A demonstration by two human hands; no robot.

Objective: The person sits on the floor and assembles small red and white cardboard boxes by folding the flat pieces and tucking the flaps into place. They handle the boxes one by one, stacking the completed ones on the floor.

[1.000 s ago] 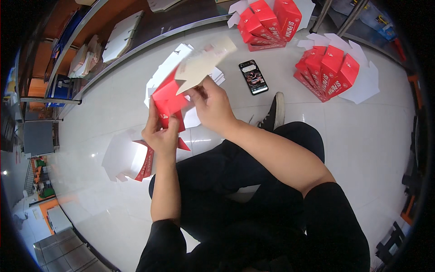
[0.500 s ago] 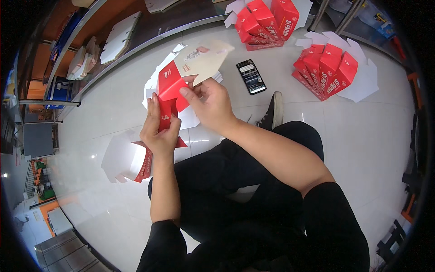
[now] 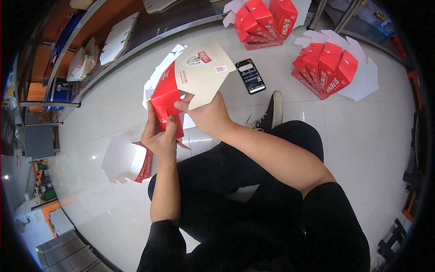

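Observation:
Above the floor in front of me is a partly folded takeaway box (image 3: 167, 88), red on its sides with a wide cream panel that carries a printed badge. My left hand (image 3: 159, 133) grips its lower red end, the thumb on the near face and the fingers along the left side. Closed on the right edge is my right hand (image 3: 210, 115); its thumb presses the red side near a notch, while the cream flap hides most of its fingers. Behind the box lie white flat cartons (image 3: 156, 81), partly covered by it.
An opened red-and-white box (image 3: 129, 156) sits on the floor at left. Two nested stacks of red boxes, one at the back (image 3: 265, 25) and one at right (image 3: 326, 68), flank a phone (image 3: 250, 76). A metal-edged shelf (image 3: 136, 50) runs along the back left.
The box has turned so its cream panel faces up more fully and sits lower. My right hand has shifted slightly down, its fingers now mostly behind the panel.

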